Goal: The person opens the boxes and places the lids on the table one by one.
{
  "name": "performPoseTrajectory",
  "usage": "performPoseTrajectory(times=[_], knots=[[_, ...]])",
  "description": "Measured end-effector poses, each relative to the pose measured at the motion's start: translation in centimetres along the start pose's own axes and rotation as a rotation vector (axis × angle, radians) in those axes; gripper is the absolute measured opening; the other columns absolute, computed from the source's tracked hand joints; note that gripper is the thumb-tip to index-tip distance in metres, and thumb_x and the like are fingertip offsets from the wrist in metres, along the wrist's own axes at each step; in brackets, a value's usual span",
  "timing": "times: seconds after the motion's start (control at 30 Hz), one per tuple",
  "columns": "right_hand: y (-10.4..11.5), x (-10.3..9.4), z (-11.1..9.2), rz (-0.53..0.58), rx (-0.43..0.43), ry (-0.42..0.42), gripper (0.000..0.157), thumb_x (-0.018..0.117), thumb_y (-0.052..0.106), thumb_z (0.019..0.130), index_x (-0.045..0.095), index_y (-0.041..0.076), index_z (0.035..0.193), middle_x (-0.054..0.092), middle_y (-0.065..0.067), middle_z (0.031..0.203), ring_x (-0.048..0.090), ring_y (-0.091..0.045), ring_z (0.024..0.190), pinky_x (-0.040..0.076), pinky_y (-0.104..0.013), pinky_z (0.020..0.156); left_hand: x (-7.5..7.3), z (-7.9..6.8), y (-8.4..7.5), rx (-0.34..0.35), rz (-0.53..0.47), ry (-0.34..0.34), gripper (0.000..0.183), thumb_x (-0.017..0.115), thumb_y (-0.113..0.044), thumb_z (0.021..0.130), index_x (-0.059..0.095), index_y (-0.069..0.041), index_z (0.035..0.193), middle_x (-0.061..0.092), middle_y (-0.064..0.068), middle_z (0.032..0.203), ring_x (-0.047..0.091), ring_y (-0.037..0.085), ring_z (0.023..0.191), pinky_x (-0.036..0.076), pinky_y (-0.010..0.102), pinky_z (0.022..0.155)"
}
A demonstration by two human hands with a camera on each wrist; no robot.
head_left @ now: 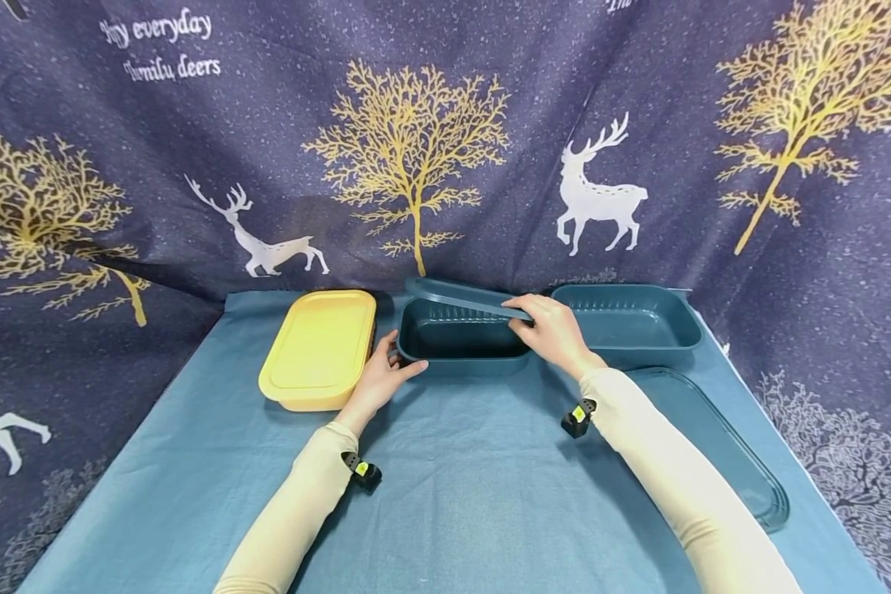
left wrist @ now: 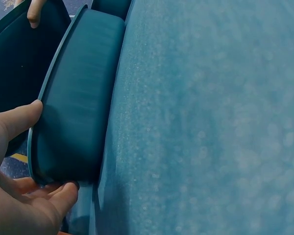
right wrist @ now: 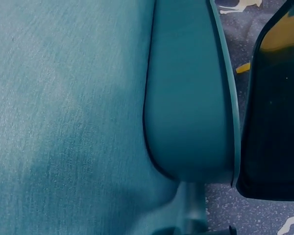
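A dark teal rectangular food container [head_left: 475,368] stands uncovered at the back middle of the table. My left hand [head_left: 377,383] grips its left end, with the thumb on the front side at the rim and the fingers round the corner. Above the container, my right hand [head_left: 553,330] pinches the right end of a matching teal lid [head_left: 464,295], which is tilted and lies over the back of the opening. In the left wrist view the lid [left wrist: 19,68] stands up behind the container [left wrist: 83,98]. The right wrist view shows the container's side [right wrist: 191,107] and the lid [right wrist: 279,137], not the hand.
To the left is a yellow container with its lid on [head_left: 319,342]. A second teal container [head_left: 624,355] sits uncovered at the back right. In front of it a flat teal lid [head_left: 713,437] lies on the blue tablecloth [head_left: 468,495], partly under the right sleeve. A patterned cloth [head_left: 453,41] hangs behind.
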State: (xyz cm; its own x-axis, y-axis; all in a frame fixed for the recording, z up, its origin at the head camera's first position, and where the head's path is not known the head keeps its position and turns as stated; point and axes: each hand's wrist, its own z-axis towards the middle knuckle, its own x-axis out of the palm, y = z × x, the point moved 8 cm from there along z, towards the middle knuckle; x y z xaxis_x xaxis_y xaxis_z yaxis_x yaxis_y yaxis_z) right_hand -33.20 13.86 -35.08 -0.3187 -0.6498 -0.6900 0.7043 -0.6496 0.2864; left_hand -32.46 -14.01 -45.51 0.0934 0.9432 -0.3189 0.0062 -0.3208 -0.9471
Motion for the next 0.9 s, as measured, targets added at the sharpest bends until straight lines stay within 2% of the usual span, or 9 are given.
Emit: performPoseTrajectory(times=[0.27,0.4,0.5,0.67,0.9], knots=[[0.3,-1.1,-0.1,0.042,0.005,-0.080,0.026,0.074,0.001,0.089,0.075,0.011,0.113,0.073,-0.007,0.108,0.069,-0.024,0.082,0.055,-0.042,0.068,0.3,0.2,-0.3,0.016,0.033,-0.008,0.094,0.077,-0.028,0.092,0.017,-0.006,0.161,0.037,0.022,0.156,0.040,0.037,0.142,0.041,0.051,0.110],[0.6,-1.6,0.0,0.079,0.024,-0.127,0.027,0.072,-0.002,0.087,0.076,0.011,0.111,0.074,-0.007,0.107,0.059,-0.018,0.065,0.047,-0.036,0.059,0.4,0.4,-0.4,0.024,0.051,-0.019,0.095,0.077,-0.031,0.091,0.018,-0.006,0.161,0.039,0.022,0.155,0.044,0.037,0.140,0.043,0.050,0.108],[0.9,-2.3,0.2,0.111,0.019,-0.177,0.026,0.071,-0.004,0.085,0.076,0.008,0.108,0.075,-0.009,0.104,0.054,-0.017,0.059,0.041,-0.033,0.055,0.4,0.5,-0.4,0.025,0.065,-0.024,0.095,0.077,-0.032,0.090,0.019,-0.006,0.161,0.041,0.022,0.154,0.045,0.037,0.139,0.044,0.050,0.108],[1.2,-3.0,0.3,0.159,0.023,-0.227,0.023,0.070,-0.005,0.083,0.076,0.005,0.103,0.075,-0.011,0.099,0.059,-0.018,0.064,0.042,-0.032,0.058,0.3,0.5,-0.5,0.009,0.080,-0.027,0.096,0.078,-0.035,0.090,0.019,-0.009,0.161,0.042,0.021,0.152,0.045,0.037,0.139,0.044,0.049,0.108],[1.4,-3.6,0.3,0.218,0.086,-0.220,0.020,0.069,-0.002,0.085,0.076,0.009,0.100,0.074,-0.006,0.089,0.053,-0.015,0.059,0.037,-0.026,0.053,0.4,0.9,-0.5,-0.007,0.088,-0.022,0.095,0.077,-0.035,0.091,0.018,-0.010,0.161,0.042,0.020,0.152,0.045,0.037,0.138,0.045,0.049,0.107]])
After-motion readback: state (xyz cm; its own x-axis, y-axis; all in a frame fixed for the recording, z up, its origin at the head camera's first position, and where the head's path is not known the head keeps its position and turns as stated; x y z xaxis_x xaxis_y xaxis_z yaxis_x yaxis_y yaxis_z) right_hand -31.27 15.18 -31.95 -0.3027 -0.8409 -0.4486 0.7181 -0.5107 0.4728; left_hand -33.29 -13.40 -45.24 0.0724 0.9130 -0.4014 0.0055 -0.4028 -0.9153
